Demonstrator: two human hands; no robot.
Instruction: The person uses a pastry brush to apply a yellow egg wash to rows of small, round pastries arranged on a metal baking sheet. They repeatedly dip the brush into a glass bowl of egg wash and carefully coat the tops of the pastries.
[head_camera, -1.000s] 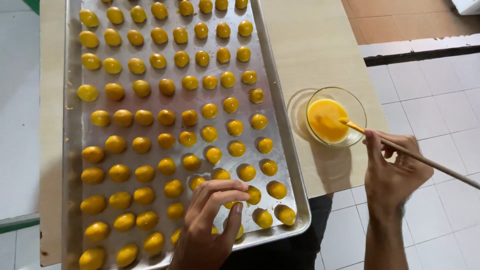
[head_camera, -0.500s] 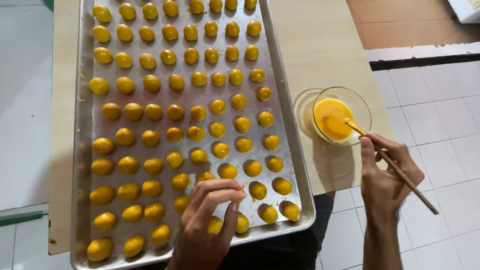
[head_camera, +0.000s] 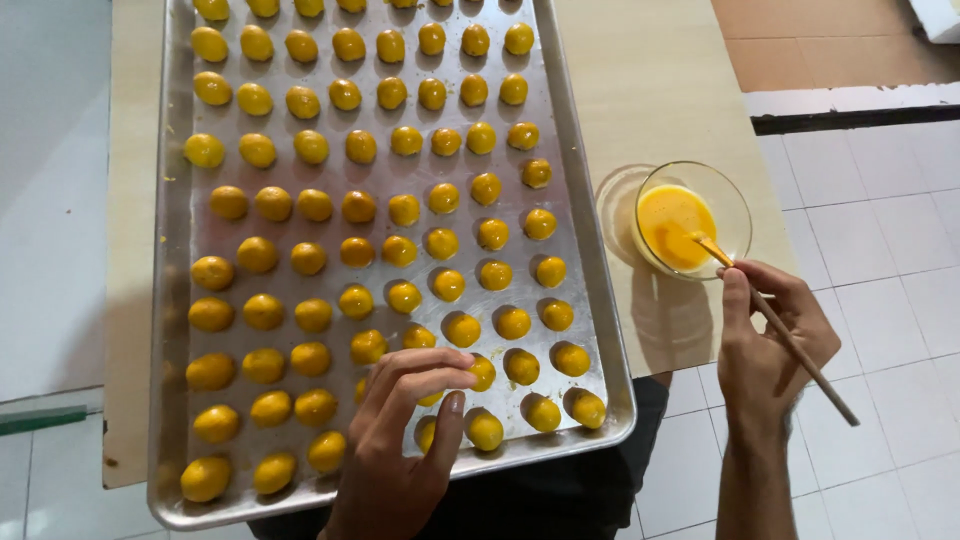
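A large metal baking tray (head_camera: 176, 250) carries several rows of small round yellow dough balls (head_camera: 404, 211), glossy with glaze. My left hand (head_camera: 400, 440) rests on the tray's near edge, its fingers curled around one ball there. My right hand (head_camera: 765, 340) grips a thin wooden brush (head_camera: 790, 340) whose tip dips into a clear glass bowl (head_camera: 737, 205) of orange-yellow egg wash (head_camera: 672, 222), just right of the tray.
The tray lies on a narrow pale wooden table (head_camera: 650, 80) and hangs over its near edge. White floor tiles (head_camera: 880, 220) lie to the right, a brown mat (head_camera: 830, 40) at the top right. Dark clothing (head_camera: 560, 490) shows below the tray.
The view has drifted left and down a little. My right hand has tilted the brush steeper, its tip still in the bowl. My left hand stays on the same ball.
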